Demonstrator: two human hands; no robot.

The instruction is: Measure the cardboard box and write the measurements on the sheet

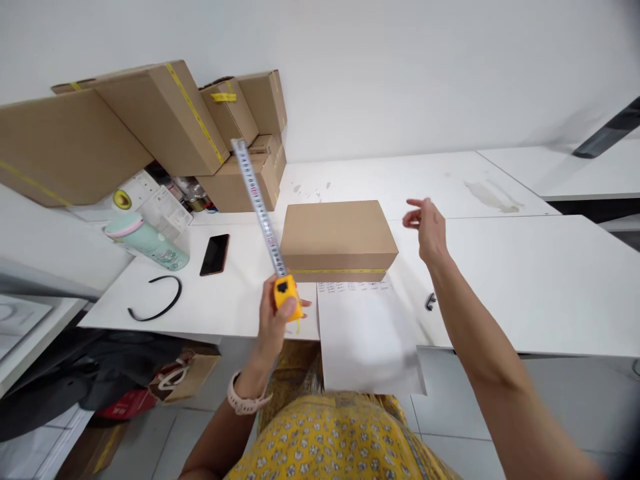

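Note:
My left hand [276,313] is closed around a yellow tape measure [287,297], its thumb on the case. The silver blade [259,207] sticks out of it, slanting up and to the left past a closed cardboard box [340,233]. That box lies flat on the white table, with a yellow strip along its near side. Right of the box, my right hand [426,227] hovers with nothing in it, fingers partly bent and apart. A sheet of paper [367,340] with handwritten lines at its top sits in front of the box and overhangs the table edge.
Several cardboard boxes [165,120] are stacked at the back left against the wall. Near them are a mint tumbler [150,240], a phone [215,255] and a black headband [173,303]. A small black clip [431,302] lies right of the paper. A dark object [607,130] stands far right.

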